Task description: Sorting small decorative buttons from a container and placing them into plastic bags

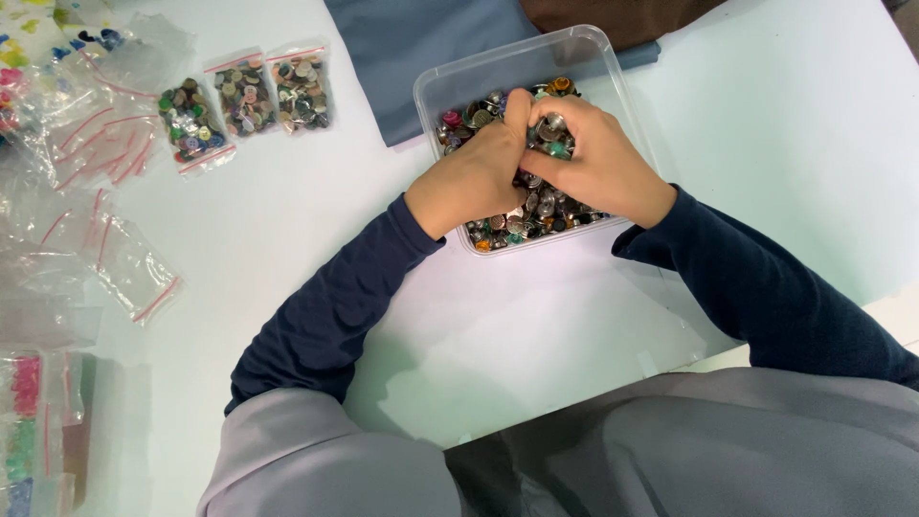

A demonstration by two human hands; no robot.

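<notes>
Head camera, looking straight down at a pale table [287,230]: at about 12 o'clock a folded blue cloth [421,48] lies under the far corner of a clear plastic tub [593,43], with a brown cloth [613,14] tucked just behind it, so nothing blocks the tub except the hands themselves. Off at 10 o'clock there are three small zip bags [247,101] in a row, red seal strips on top, each stuffed with mixed-colour buttons, sitting side by side and almost touching. Further left, around 9 o'clock, is a loose heap of empty clear bags [86,182] with the same red strips, and down at 7 o'clock a few more bags [29,421] holding pink, green and blue bits, too blurry to say what. The tub is packed with a pile of buttons [536,215], mostly silvery metal with some orange, teal and pink ones. Both hands are buried in it: the left hand [474,177] is curled into a loose fist pressed against the right hand [593,163], whose fingers are bunched tight around a few buttons, one shiny round one poking out on top. Can't tell if the left actually holds anything. Dark blue sleeves [325,316] come in from 6 o'clock.
</notes>
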